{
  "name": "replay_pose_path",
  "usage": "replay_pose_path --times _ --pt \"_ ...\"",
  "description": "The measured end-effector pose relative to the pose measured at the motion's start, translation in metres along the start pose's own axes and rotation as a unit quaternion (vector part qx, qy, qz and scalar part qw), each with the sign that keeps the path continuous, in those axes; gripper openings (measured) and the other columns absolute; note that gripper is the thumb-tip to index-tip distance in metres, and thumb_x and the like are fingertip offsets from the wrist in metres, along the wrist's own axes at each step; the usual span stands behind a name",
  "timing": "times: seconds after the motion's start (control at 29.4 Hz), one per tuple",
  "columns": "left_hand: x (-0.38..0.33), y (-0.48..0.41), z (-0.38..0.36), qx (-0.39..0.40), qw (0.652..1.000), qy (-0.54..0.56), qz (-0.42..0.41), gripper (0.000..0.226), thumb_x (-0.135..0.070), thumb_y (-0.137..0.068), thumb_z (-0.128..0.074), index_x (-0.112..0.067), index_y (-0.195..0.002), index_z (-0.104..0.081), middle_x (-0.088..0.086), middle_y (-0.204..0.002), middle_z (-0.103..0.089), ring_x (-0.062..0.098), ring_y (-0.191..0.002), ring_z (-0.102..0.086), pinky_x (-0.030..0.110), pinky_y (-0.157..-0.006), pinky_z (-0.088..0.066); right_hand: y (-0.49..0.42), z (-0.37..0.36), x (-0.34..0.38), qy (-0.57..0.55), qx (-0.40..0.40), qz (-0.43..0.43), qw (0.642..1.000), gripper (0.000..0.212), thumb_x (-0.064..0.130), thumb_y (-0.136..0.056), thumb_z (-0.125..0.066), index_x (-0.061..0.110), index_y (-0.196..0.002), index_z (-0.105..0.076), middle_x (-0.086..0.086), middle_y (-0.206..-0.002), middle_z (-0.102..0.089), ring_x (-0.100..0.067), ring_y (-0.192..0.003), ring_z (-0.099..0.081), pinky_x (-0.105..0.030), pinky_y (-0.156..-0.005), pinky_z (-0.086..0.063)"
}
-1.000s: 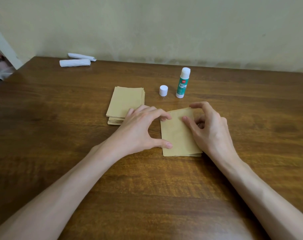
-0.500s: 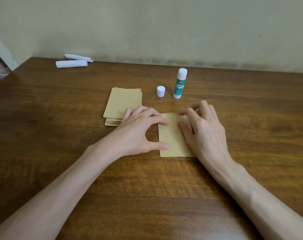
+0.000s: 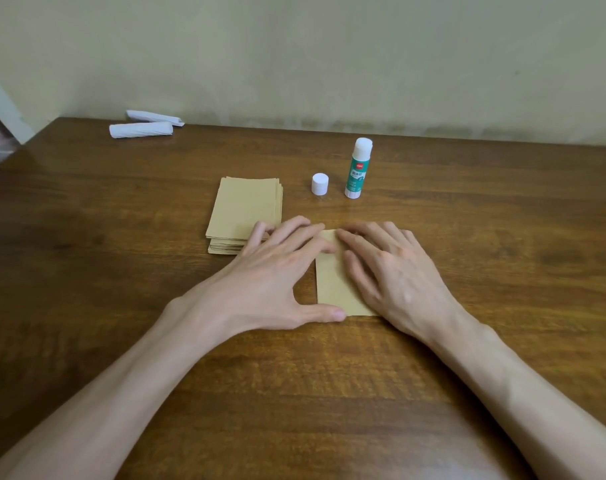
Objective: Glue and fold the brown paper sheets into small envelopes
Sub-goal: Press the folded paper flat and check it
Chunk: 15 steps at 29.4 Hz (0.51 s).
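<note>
A folded brown paper sheet (image 3: 332, 285) lies flat on the wooden table (image 3: 121, 271), mid-view. My left hand (image 3: 277, 271) touches its left edge: fingertips at the top corner, thumb at the bottom corner. My right hand (image 3: 395, 271) lies flat on the sheet's right half, fingers straight, pressing it down and hiding that side. A stack of brown sheets (image 3: 244, 211) sits just behind my left hand. Farther back stand an uncapped glue stick (image 3: 357, 169) and its white cap (image 3: 319, 183).
Two white paper rolls (image 3: 142, 128) lie at the table's far left corner near the wall. The table's left edge runs diagonally at the far left of the view.
My right hand has gone from lifting the sheet's right flap to lying flat on it. The flap is now folded down. My left hand kept its place at the left edge.
</note>
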<state>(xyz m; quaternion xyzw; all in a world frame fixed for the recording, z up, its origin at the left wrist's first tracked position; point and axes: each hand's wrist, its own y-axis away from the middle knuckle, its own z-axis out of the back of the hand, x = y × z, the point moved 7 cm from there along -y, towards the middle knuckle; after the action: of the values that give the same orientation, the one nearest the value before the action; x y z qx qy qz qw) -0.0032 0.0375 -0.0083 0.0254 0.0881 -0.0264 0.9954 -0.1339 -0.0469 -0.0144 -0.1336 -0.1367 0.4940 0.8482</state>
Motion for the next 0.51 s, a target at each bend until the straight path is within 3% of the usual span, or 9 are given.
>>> replay_pose_path --times 0.1,0.2,0.31,0.51 --pt "-0.001 0.002 -0.004 0.055 0.998 -0.013 0.010 0.101 -0.088 -0.089 -0.026 -0.029 -0.167 0.000 -0.014 -0.174 0.008 0.000 -0.156 0.020 0.039 -0.128 0.006 0.003 -0.003 0.000 -0.011 0.053 -0.008 0.998 0.058 0.049 -0.110 -0.030 0.015 -0.153 -0.052 0.000 -0.155 -0.052 -0.020 -0.140 -0.046 -0.038 -0.115 -0.036" --pt "-0.005 0.003 -0.007 0.057 0.998 -0.013 0.011 0.081 -0.068 -0.103 -0.004 -0.019 -0.168 0.003 -0.009 -0.174 0.013 0.002 -0.154 0.028 0.041 -0.129 0.012 0.005 -0.012 0.001 -0.018 0.139 -0.014 0.990 0.068 0.057 -0.108 -0.010 0.028 -0.168 -0.019 0.006 -0.176 -0.016 -0.014 -0.163 -0.009 -0.041 -0.132 -0.010" --pt "-0.009 0.003 -0.010 0.020 0.998 -0.053 0.012 0.070 -0.052 -0.109 -0.002 -0.012 -0.167 0.005 -0.002 -0.175 0.012 0.006 -0.155 0.029 0.043 -0.129 0.014 0.006 -0.018 0.000 -0.005 0.203 -0.012 0.979 0.070 0.061 -0.102 0.007 0.035 -0.167 0.009 0.015 -0.174 0.014 -0.008 -0.160 0.018 -0.044 -0.132 0.009" --pt "-0.019 0.002 -0.021 -0.012 0.993 -0.113 0.030 0.077 -0.057 -0.108 0.001 -0.005 -0.165 0.007 0.009 -0.174 0.010 0.017 -0.159 0.023 0.044 -0.129 0.015 0.005 -0.019 0.002 0.015 0.226 -0.012 0.974 0.075 0.062 -0.097 0.012 0.033 -0.166 0.014 0.014 -0.173 0.017 -0.010 -0.159 0.022 -0.045 -0.131 0.013"
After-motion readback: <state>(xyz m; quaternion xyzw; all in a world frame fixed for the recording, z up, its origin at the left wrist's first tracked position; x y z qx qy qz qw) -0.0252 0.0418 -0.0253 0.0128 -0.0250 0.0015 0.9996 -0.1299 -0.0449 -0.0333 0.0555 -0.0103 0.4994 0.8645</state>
